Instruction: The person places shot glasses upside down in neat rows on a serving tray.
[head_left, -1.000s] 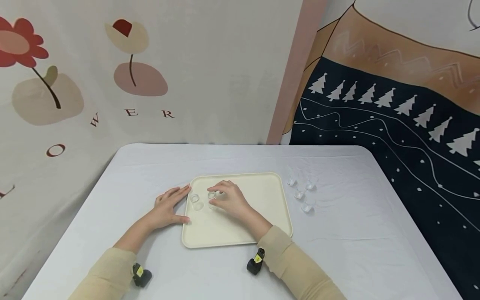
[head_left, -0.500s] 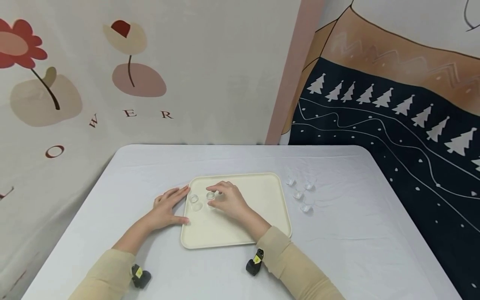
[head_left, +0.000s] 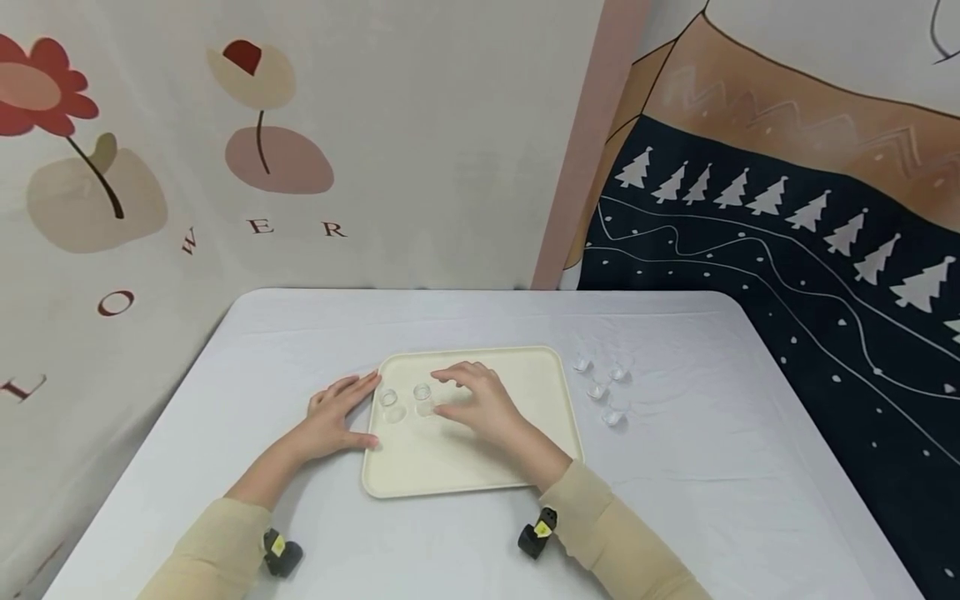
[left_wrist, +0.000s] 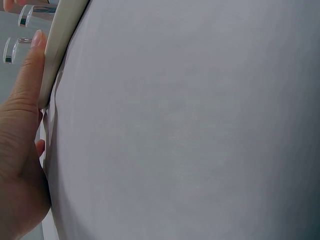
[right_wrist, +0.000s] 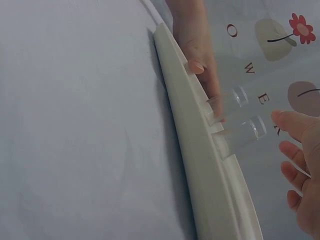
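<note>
Two small clear shot glasses stand side by side on a cream tray, toward its left end: a left glass and a right glass. Both look bottom-up, thick ends on top. My left hand rests against the tray's left edge, thumb and fingers spread. Just right of the right glass, my right hand hovers with thumb and fingers apart, holding nothing. In the right wrist view a gap shows between the right-hand fingertips and the nearer shot glass.
Several more clear shot glasses stand in a loose cluster on the white-covered table, just right of the tray. Behind the table hangs a flower-printed curtain; a dark cloth with trees hangs at the right.
My right hand has let go of the right shot glass and drawn back to the right, its fingers opening. The glass stays on the tray. My left hand has not moved.
</note>
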